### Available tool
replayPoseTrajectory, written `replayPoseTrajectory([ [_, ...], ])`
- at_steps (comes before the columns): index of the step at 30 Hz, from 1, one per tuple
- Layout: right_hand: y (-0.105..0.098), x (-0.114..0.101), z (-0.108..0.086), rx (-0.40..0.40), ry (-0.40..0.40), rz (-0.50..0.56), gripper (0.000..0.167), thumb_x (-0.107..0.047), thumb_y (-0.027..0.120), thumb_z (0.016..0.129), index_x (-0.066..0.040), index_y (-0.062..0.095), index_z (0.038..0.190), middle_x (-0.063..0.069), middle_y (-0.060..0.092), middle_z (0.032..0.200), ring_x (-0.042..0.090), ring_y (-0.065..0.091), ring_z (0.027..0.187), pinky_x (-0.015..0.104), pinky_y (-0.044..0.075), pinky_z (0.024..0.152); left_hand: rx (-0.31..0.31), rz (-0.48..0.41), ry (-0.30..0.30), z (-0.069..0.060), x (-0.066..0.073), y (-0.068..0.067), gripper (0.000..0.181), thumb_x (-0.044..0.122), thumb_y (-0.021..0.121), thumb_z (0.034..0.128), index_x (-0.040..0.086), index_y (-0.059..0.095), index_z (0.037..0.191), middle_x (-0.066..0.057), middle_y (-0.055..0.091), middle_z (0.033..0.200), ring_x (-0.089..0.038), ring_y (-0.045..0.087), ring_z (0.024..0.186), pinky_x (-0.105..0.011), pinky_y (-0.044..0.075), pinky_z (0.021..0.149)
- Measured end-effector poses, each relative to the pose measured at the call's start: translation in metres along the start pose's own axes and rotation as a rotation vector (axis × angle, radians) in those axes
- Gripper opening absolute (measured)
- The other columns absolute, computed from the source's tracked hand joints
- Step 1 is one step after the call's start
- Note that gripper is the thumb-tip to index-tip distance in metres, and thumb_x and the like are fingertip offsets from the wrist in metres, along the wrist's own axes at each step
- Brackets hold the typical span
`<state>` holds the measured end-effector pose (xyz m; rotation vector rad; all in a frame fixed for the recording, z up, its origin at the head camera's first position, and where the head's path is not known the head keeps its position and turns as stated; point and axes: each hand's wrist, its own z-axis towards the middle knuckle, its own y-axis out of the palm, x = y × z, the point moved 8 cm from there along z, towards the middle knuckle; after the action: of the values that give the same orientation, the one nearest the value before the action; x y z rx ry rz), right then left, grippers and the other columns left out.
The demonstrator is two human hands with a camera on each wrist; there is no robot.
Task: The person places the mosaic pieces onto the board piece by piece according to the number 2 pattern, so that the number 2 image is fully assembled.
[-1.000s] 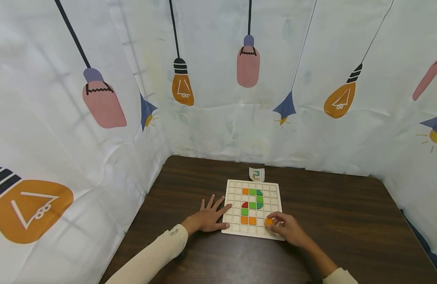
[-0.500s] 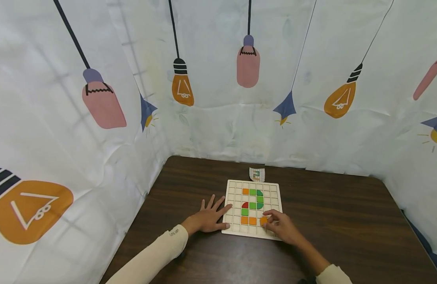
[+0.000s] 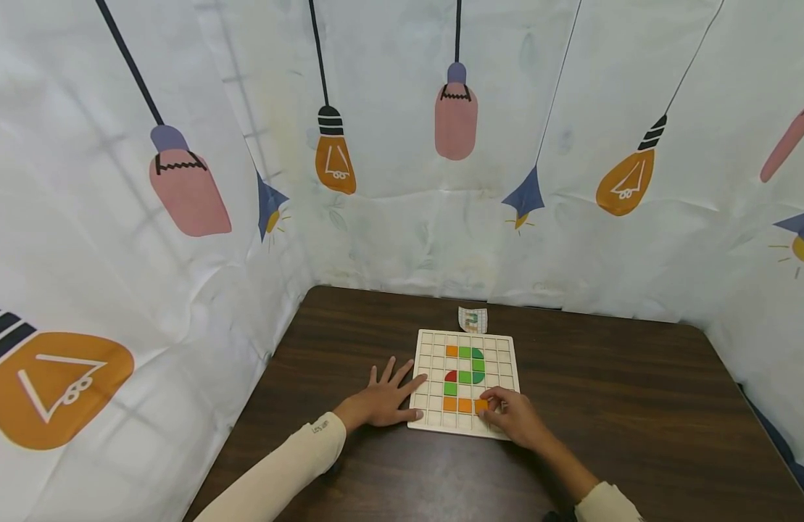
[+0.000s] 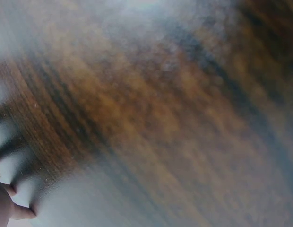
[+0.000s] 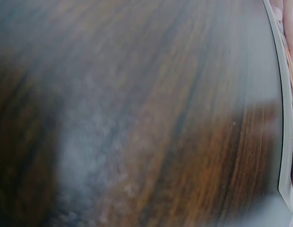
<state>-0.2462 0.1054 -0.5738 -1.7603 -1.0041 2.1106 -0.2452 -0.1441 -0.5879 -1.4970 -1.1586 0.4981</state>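
A pale wooden grid board (image 3: 434,360) lies on the table with coloured tiles set in its cells. My left hand (image 3: 383,400) is spread flat, its fingertips and thumb resting on the board's left edge. With thumb and fingers my right hand (image 3: 517,419) pinches an orange square tile (image 3: 481,406) at the right end of the bottom orange row. Above that row sit green squares (image 3: 465,378), dark green quarter-rounds (image 3: 478,378) and a red quarter-round (image 3: 450,376). In the left wrist view only a few fingertips (image 4: 23,212) show; the right wrist view shows the board's edge (image 5: 281,94).
A small printed card (image 3: 473,320) with a coloured grid pattern lies just beyond the board. The dark wood-grain table (image 3: 610,370) extends on both sides. White fabric walls (image 3: 388,239) printed with lamps enclose its far and left sides.
My right hand has moved left across the board with the orange tile, from the right-hand cells to beside the bottom orange tiles. The left hand has stayed in place.
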Motion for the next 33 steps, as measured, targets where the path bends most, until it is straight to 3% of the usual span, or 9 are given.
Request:
replayPoseTrajectory([
  [15,0.0050,0.0078,0.0030,0.033,0.101,-0.049,0.016,-0.017,0.083,0.084,-0.015,0.074,0.097,-0.006,0.056,0.075,0.007,0.044,0.065,0.022,0.035,0.059,0.008,-0.007,0.005,-0.0004,0.0007,-0.0022,0.079,0.072,0.039,0.0976,0.033,0.016,0.162,-0.009,0.007,0.170,-0.049,0.001,0.153,-0.076,0.010,0.113],
  [33,0.0056,0.0060,0.0026,0.026,0.106,-0.053,0.013,-0.016,0.082,0.085,-0.015,0.076,0.096,-0.007,0.056,0.076,0.006,0.045,0.065,0.022,0.036,0.058,0.008,-0.008,0.014,-0.0008,0.0006,-0.0008,0.078,0.071,0.039,0.0980,0.033,0.016,0.162,-0.009,0.006,0.170,-0.049,0.000,0.153,-0.077,0.010,0.113],
])
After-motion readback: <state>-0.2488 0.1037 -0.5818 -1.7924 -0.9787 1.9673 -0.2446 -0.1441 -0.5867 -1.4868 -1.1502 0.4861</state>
